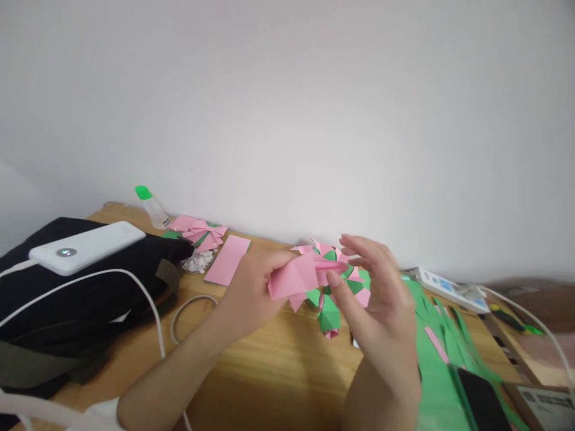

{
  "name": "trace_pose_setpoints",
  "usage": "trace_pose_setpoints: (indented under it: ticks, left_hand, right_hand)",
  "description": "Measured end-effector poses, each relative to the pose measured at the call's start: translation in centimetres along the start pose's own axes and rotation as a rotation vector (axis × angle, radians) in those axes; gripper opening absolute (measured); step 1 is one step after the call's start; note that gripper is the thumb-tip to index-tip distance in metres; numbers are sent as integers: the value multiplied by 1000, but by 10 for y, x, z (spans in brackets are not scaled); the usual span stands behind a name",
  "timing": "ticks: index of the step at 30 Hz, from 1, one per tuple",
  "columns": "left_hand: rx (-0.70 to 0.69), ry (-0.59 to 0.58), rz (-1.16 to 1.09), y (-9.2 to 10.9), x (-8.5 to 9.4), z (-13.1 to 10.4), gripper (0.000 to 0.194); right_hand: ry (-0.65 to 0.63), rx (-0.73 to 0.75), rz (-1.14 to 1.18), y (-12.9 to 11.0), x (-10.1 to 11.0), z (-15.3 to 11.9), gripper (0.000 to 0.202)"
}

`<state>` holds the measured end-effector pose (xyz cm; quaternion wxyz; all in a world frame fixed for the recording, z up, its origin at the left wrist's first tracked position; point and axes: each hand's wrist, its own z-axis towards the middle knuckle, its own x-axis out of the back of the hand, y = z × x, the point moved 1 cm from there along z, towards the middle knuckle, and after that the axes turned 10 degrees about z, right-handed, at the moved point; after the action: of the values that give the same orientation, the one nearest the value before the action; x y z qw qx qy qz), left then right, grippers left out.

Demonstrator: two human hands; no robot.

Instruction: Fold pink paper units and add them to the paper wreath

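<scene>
A folded pink paper piece is pinched in my left hand, its narrow pointed end aimed right. My right hand is at that pointed end, the thumb tip near or against it and the fingers spread above. Whether the thumb presses on the paper is not clear. Behind and below the held piece lies a pink and green folded paper assembly on the wooden table, partly hidden by both hands.
At the left, a white power bank lies on a black bag. Farther back are a glue bottle, pink folded pieces and a pink sheet. Green paper, a phone and a power strip lie right.
</scene>
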<state>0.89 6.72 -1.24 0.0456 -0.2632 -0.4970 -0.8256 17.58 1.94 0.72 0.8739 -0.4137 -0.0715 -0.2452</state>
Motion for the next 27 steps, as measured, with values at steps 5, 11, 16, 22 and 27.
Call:
trace_pose_setpoints:
  ticks: [5, 11, 16, 22, 27]
  left_hand:
    - [-142, -3, 191, 5, -3, -4, 14]
    - [-251, 36, 182, 3, -5, -8, 20]
    - [-333, 72, 210, 9, 0, -10, 18]
    - [-522, 229, 326, 15, 6, -14, 23]
    - [-527, 314, 457, 17, 5, -21, 22]
  right_hand:
    - [-132, 328, -261, -5, -2, -1, 33]
    - [-68, 444, -271, -6, -2, -1, 21]
    - [-57, 464, -182, -13, -4, -3, 25]
    - [39, 440, -138, -25, -4, -6, 27]
    - [10, 461, -84, -23, -4, -7, 27]
